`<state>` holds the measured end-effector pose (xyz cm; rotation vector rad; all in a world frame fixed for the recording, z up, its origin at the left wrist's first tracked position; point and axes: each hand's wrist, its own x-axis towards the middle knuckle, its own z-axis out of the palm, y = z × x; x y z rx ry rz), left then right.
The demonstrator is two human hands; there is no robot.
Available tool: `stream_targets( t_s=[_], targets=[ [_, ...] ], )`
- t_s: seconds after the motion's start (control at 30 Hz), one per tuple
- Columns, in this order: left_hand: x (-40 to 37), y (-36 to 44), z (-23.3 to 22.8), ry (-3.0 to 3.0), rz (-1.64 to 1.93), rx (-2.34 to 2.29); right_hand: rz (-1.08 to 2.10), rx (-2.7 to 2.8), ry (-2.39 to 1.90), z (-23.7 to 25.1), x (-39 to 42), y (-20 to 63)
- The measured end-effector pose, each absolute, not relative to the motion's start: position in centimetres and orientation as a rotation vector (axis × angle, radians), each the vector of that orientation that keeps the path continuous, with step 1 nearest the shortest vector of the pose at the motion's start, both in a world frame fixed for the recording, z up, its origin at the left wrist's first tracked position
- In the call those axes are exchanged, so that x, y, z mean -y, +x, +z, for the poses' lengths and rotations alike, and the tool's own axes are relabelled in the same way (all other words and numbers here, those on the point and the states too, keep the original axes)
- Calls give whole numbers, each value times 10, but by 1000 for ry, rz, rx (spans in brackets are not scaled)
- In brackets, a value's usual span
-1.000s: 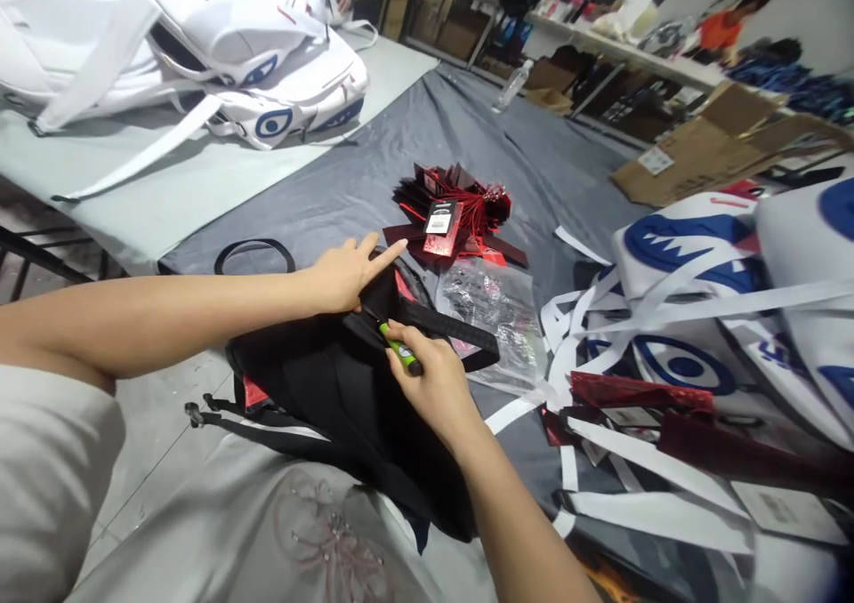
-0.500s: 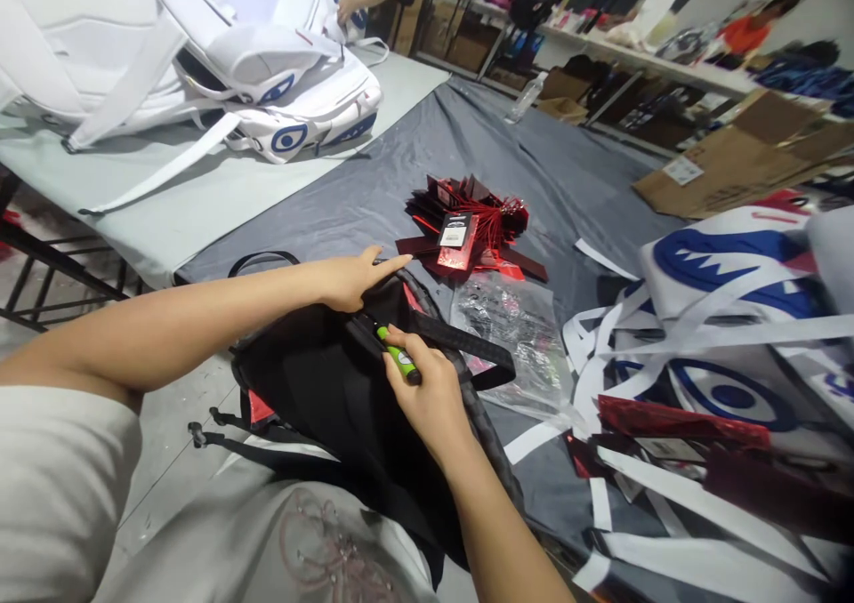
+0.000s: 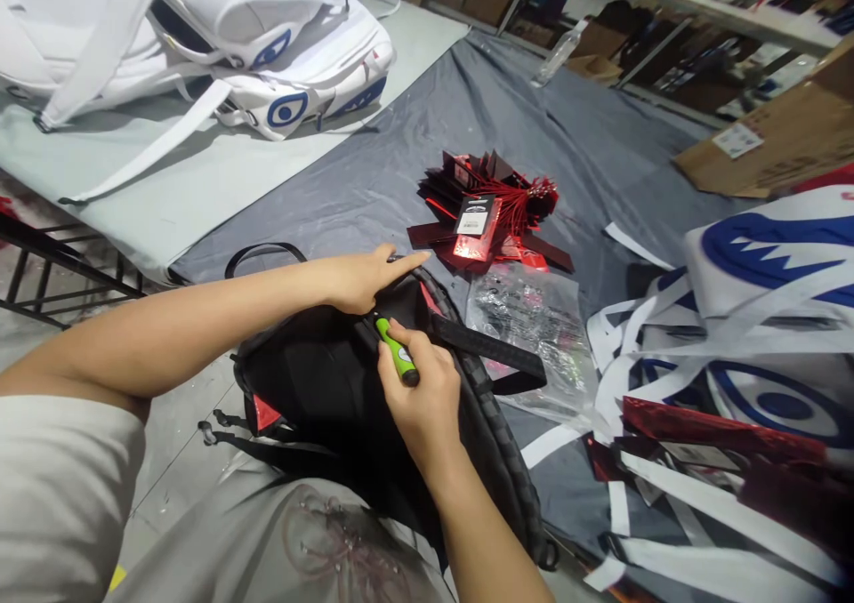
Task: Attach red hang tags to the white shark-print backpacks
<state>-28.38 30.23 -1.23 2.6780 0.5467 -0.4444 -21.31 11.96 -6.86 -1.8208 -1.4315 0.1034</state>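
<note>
A black backpack (image 3: 313,372) with red lining showing at its edges lies against me at the table's near edge. My left hand (image 3: 366,281) grips its far upper rim, index finger stretched along the rim and the other fingers curled under, partly hidden. In my right hand (image 3: 423,389) is a slim green tool with black ends (image 3: 396,347), its dark tip pointing at the bag fabric just below my left hand. What the tip touches is too small to tell. A black webbing strap (image 3: 490,351) loops off the bag's right side.
Beyond the bag lie a fanned bundle of red and black hang tags (image 3: 490,207) and a clear plastic bag (image 3: 534,336). White backpacks (image 3: 280,60) are piled at the left, others with blue prints (image 3: 767,318) at the right. A bottle (image 3: 560,52) and cardboard box (image 3: 767,132) stand farther back.
The camera view has tilted down and shifted left, so the background sits higher and farther right. Both hands keep their holds, with the green tool turned slightly more upright.
</note>
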Motion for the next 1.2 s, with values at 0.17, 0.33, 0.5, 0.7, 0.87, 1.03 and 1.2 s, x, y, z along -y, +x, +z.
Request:
stream_targets(
  t_s=[0.17, 0.33, 0.5, 0.7, 0.87, 1.03, 1.2],
  targets=[
    [-301, -284, -12, 2694, -443, -556, 102, 1395, -1850, -69, -118, -216],
    [-301, -283, -13, 2662, -434, -577, 38, 1383, -1880, -71, -116, -218],
    [-302, -282, -14, 2650, -451, -565, 268, 1281, -1802, -73, -115, -216],
    [-302, -283, -16, 2649, -429, -566, 379, 1225, -1744, -72, -114, -215],
    [-302, -283, -17, 2651, -429, -564, 320, 1269, -1749, -72, -115, -216],
    [-302, -283, -17, 2663, -428, -565, 295, 1283, -1782, -71, -117, -216],
    [-302, -283, -18, 2667, -420, -559, 289, 1315, -1810, -68, -117, -216]
  ],
)
